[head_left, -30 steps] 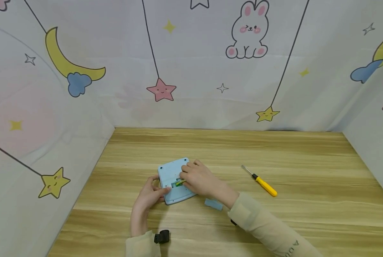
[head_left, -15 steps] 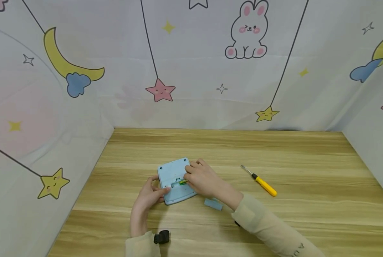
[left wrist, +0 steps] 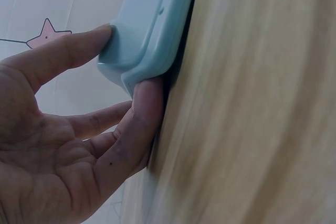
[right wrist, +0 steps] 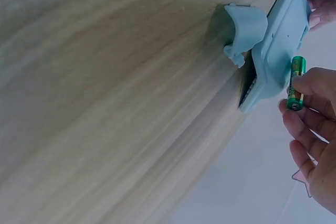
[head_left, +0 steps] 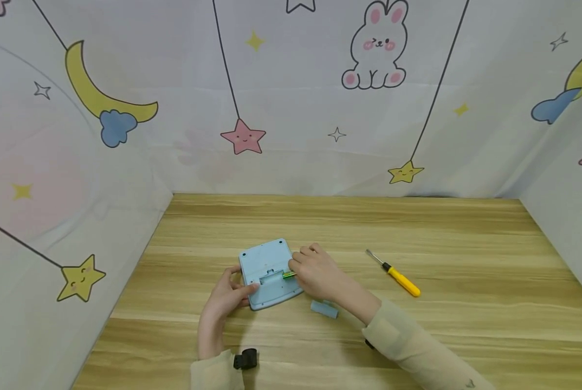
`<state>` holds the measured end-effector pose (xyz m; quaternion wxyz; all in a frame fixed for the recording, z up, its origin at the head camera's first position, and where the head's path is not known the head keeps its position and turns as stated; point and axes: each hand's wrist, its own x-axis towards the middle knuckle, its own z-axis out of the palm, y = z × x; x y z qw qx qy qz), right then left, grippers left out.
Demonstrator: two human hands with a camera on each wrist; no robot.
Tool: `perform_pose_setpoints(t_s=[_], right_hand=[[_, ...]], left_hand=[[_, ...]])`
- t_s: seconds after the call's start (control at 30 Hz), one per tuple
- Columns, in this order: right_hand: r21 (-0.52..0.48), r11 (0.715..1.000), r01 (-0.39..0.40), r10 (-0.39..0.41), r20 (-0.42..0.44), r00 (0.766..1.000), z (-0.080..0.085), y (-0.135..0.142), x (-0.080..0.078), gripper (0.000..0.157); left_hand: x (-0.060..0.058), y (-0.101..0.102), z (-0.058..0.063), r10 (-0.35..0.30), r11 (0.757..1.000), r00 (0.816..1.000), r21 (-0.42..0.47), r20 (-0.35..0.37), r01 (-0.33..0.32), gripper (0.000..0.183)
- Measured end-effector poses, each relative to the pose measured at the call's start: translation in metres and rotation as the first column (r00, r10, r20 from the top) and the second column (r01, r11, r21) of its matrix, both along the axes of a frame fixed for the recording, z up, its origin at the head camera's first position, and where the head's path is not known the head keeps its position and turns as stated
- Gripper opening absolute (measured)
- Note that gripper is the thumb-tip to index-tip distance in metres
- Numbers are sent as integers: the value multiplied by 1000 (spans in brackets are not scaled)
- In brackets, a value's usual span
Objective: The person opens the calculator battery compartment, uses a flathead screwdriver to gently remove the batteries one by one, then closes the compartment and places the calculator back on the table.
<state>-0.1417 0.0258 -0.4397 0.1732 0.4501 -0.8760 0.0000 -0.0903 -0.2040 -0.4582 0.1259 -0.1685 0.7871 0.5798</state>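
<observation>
A light blue calculator (head_left: 266, 253) lies face down on the wooden table, with its battery compartment (head_left: 271, 278) uncovered and vacant. My left hand (head_left: 230, 295) grips its left edge, thumb on the back and fingers at the side and underneath. In the left wrist view the thumb and fingers (left wrist: 149, 103) pinch the calculator's rounded edge. My right hand (head_left: 315, 273) pinches a green AA-type battery (right wrist: 296, 82) between thumb and fingers, just over the calculator's right side. The battery's far end sticks out to the left in the head view.
A curved light blue battery cover (head_left: 324, 310) lies on the table just right of the calculator. Farther right is a screwdriver (head_left: 398, 276) with a yellow handle, its tip pointing up and left. A patterned white cloth (head_left: 291, 108) stands behind the table and along both sides.
My right hand has drawn the battery out of the compartment and moved right, uncovering more of the calculator's back. The left hand has kept its hold in place.
</observation>
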Motion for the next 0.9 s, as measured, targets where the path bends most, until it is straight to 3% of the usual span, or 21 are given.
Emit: perform_pose_setpoints(t_s=[0.3,0.9], right_hand=[[-69,997,40,-28,171,985,0,14,4,12],[-49,992,119,-99,305,947,-10,37,8,8]], left_hand=[[-1,0,-1,1,1000,1000,5,-5,-1,66],[0,-1,-1,-3,1000,1000,15,-11,3,67]])
